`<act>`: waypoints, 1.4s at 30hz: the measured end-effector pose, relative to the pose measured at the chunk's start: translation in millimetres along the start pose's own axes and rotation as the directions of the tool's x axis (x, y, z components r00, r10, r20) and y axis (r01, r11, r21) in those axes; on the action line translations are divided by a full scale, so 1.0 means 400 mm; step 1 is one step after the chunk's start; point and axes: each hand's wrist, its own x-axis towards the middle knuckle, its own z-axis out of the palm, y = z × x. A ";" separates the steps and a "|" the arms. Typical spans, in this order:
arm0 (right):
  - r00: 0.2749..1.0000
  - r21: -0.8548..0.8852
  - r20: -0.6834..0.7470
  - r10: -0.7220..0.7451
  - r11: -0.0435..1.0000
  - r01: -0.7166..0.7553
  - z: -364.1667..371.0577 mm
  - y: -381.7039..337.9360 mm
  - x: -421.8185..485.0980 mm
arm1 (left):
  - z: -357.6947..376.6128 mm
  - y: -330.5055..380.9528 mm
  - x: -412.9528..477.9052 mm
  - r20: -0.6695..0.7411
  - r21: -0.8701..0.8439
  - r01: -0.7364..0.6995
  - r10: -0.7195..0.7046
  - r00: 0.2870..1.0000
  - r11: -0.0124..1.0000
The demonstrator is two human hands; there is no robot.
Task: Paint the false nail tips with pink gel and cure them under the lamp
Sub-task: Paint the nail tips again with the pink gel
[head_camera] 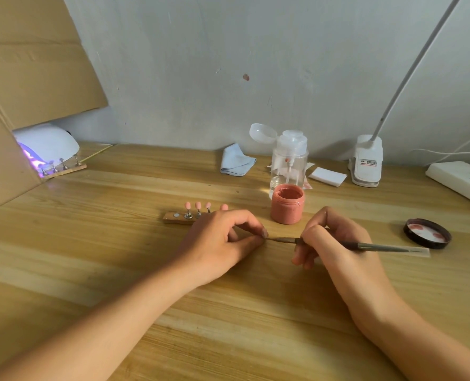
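With left hand [228, 240], pinches the bristle end of the brush [379, 246], perhaps shaping it. With right hand [335, 243], grips the handle like a pen, braced low over the table [91, 243], likely for steadiness. Has pink nail tips [198, 206] on their stand just behind, open gel jar [287, 206] near for dipping, and a second stand [63, 167] under the lit lamp [47, 144], probably curing.

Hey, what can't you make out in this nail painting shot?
Head view only.
Bristles of the brush: hidden in the left hand's pinch; the right hand holds the handle.
Fourth nail tip on the wooden holder: mostly behind the left hand.
Nail tips under the curing lamp: too small, washed out by purple glow, partly behind cardboard.
Desk lamp head: cut off by the top edge.
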 end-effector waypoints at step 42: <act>0.994 -0.122 0.009 -0.108 0.987 0.109 0.003 0.014 0.002 | 0.001 0.010 -0.001 -0.024 0.071 -0.002 0.003 1.000 0.997</act>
